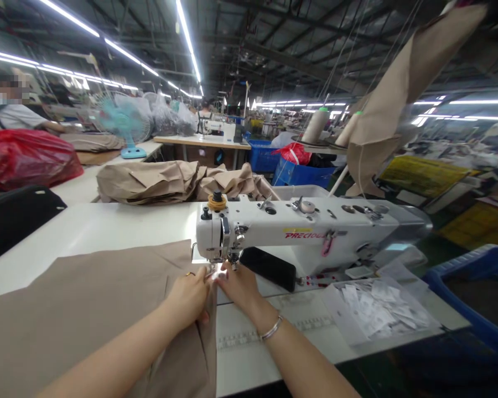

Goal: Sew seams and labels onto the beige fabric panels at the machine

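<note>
A large tan fabric piece [87, 304] lies across the white table and hangs over its front edge. My left hand [188, 296], a ring on one finger, grips the fabric's edge just left of the needle. My right hand [236, 284], a bracelet at the wrist, pinches the same fabric edge directly under the presser foot of the white sewing machine [299, 229]. The fingertips of both hands meet at the lit needle area.
A black phone [269, 268] lies under the machine arm. A bag of white labels [377, 312] sits at the right. Folded tan pieces [170, 182] are stacked behind the machine. A red bag [25, 157], a blue fan [126, 124], blue bins [473, 287] and a seated person [8, 108] surround the table.
</note>
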A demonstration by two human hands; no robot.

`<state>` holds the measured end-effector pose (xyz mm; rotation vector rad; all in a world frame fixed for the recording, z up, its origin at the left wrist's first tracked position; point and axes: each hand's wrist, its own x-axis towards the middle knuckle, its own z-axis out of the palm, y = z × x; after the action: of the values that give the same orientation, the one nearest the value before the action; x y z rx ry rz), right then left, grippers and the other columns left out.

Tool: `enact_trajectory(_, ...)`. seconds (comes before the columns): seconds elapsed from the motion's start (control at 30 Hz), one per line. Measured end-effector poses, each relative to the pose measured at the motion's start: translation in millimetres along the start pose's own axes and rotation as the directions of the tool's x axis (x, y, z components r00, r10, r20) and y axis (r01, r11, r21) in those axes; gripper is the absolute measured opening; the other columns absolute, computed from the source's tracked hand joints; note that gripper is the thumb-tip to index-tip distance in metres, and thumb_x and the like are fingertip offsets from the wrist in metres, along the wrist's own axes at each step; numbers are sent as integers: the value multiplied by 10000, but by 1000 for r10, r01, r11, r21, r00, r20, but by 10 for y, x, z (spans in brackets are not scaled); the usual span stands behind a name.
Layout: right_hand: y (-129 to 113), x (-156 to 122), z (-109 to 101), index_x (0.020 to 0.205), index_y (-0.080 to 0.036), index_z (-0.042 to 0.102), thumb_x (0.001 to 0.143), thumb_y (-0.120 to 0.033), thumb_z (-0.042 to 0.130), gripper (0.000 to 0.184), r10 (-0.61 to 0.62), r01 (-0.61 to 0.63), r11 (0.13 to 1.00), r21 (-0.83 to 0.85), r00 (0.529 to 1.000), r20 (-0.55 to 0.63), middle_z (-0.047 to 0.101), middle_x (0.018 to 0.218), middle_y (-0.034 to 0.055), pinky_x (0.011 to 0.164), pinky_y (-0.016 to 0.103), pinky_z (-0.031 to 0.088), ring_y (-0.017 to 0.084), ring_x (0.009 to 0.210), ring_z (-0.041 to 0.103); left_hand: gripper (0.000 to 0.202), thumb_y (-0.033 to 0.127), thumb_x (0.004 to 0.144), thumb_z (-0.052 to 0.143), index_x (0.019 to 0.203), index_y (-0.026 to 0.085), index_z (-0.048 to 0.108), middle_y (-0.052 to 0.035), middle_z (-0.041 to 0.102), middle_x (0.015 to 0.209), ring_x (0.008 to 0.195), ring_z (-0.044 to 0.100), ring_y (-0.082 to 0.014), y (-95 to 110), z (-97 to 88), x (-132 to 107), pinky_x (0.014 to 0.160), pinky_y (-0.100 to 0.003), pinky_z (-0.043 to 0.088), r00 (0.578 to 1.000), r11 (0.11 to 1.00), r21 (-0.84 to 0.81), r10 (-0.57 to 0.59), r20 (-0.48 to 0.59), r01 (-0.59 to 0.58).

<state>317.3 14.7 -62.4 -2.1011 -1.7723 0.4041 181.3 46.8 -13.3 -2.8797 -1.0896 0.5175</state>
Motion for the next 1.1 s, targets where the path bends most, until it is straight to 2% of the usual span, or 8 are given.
enact_trajectory(0.13,192,-168,35,1036,-278,623,829,-203,497,253,-276,265,957,-120,958,-82,595,1001,58,785,329,350,219,943,486,661,354,567,766,1161,180,536,-113,552,1080,834,628,-290,15,24,12,739,-397,513,1000,1000,-14,-14,-9,14)
enact_trajectory(0.23,262,-204,110,1009,-300,630,841,-187,473,256,-399,354,905,-234,899,-183,583,919,50,716,319,333,211,859,465,649,352,555,776,1130,147,557,-132,555,1079,830,625,-303,36,22,19,728,-409,514,1000,1000,-15,-22,-4,22)
enact_trajectory(0.4,264,-187,160,1037,-301,615,822,-170,488,282,-420,363,893,-268,885,-202,566,902,49,699,318,316,211,844,448,629,358,559,775,1104,117,573,-141,554,1083,829,618,-310,57,18,23,721,-416,508,1000,1000,-9,-26,6,26)
enact_trajectory(0.6,235,-190,125,1045,-276,600,808,-152,495,287,-414,361,890,-280,895,-163,564,921,50,739,324,329,210,870,452,542,325,566,766,1034,103,607,-163,549,1093,818,622,-308,76,4,31,715,-414,507,1000,1000,5,-18,5,18)
enact_trajectory(0.8,213,-191,106,1050,-250,597,805,-163,485,284,-417,370,885,-284,900,-127,567,950,68,771,351,350,227,904,459,608,263,577,750,1128,129,531,-132,563,1073,847,616,-294,105,-41,-44,731,-394,508,1000,999,-52,13,-18,-14)
enact_trajectory(0.9,214,-192,109,1037,-240,602,809,-178,488,262,-417,370,885,-283,900,-126,563,962,75,775,359,357,229,909,459,326,311,786,553,1082,175,536,-88,601,1015,895,609,-245,49,75,-72,764,-359,501,992,962,-273,-22,-127,-14)
enact_trajectory(0.97,213,-191,111,1002,-235,609,813,-178,485,234,-419,373,883,-284,900,-122,561,962,73,781,357,357,226,917,458,269,241,876,386,1092,166,527,-93,618,1053,973,593,-223,-8,215,-70,833,-355,483,974,933,-358,-54,-220,-29)
enact_trajectory(1.1,208,-186,113,1010,-253,604,826,-178,467,241,-405,361,890,-279,907,-118,561,950,63,776,351,357,220,911,461,357,169,875,352,1203,138,492,-101,505,1304,1229,423,-229,-107,483,-53,1029,-413,352,936,943,-247,135,-326,-222)
